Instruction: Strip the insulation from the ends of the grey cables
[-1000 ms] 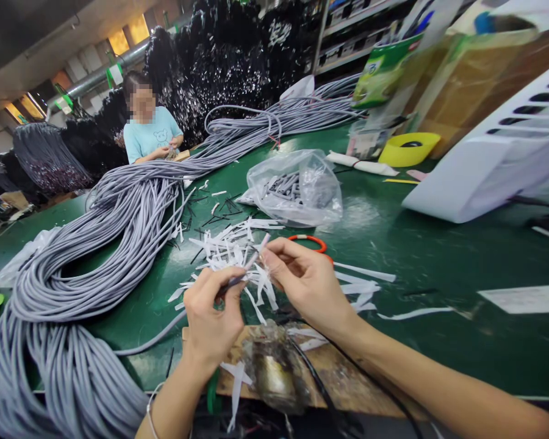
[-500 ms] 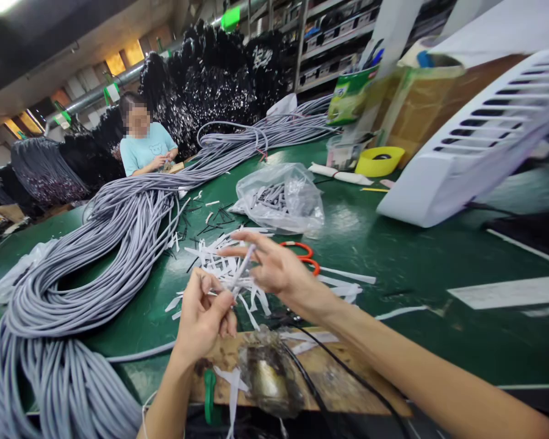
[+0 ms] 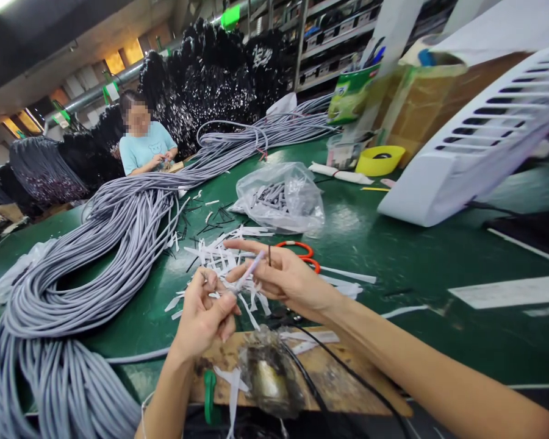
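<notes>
Seemingly unfinished: grey cable end pinched in left hand; right hand held beside it, grip unclear; white strips scattered, cable bundle apparently remaining.

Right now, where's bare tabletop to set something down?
Bare green table between plastic bag and white vented casing, continuing toward the flat white sheet. Crowded: grey cables at left; loose white strips around left hand and right hand.

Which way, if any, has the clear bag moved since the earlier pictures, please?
No, neither way: the clear bag sits just beyond the orange handles, as before.
</notes>
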The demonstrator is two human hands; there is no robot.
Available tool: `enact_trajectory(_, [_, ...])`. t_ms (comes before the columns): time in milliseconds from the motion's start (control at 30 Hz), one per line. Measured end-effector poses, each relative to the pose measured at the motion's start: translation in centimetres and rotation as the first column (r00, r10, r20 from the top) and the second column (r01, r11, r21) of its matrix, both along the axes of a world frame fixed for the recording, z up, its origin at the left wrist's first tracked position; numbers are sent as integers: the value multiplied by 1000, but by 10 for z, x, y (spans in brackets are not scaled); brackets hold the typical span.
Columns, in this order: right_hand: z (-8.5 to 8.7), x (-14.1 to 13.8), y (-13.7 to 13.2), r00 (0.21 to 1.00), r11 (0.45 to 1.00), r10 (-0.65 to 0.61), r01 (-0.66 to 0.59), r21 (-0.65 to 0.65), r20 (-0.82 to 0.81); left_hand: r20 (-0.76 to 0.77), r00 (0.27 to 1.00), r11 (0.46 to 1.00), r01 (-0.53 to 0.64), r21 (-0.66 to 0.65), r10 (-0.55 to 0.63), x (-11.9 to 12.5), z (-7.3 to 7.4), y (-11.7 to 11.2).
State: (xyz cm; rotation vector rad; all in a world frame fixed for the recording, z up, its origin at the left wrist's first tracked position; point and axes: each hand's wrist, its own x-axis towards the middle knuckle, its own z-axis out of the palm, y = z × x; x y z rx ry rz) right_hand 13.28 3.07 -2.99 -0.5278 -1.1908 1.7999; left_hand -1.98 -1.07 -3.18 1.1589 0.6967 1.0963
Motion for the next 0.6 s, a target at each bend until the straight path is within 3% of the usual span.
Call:
enact_trajectory(133, [0, 0, 3, 992, 998, 61, -60, -6, 108, -44, 995, 992, 88, -88, -92, 1, 2, 0])
enact_trajectory(267, [-1, -4, 5, 964, 978, -207, 200, 59, 165, -78, 989, 992, -124, -6, 123, 6, 4, -1])
enact_trajectory(367, [-3, -3, 9, 867, 902, -427, 392, 179, 256, -68, 964, 964, -250, 84, 256, 7, 5, -2])
enact_trajectory(400, [-3, -2, 9, 799, 840, -539, 485, 243, 267, -60, 958, 955, -273, 112, 281, 7, 5, -2])
enact_trajectory(433, [-3, 0, 9, 703, 741, -668, 595, 311, 245, -47, 951, 944, -296, 142, 305, 6, 5, -2])
enact_trajectory(500, [-3, 2, 6, 454, 454, -885, 791, 411, 104, -13, 936, 919, -342, 197, 351, 5, 4, -1])
enact_trajectory(533, [-3, 2, 3, 352, 320, -936, 840, 438, 8, 0, 930, 909, -359, 212, 367, 3, 4, -1])
enact_trajectory(567, [-3, 1, -2, 302, 234, -950, 853, 467, -76, 7, 927, 904, -369, 218, 376, 3, 3, 0])
enact_trajectory(600, [-4, -1, -6, 325, 216, -937, 830, 514, -130, 13, 926, 902, -372, 217, 378, 2, 3, 1])
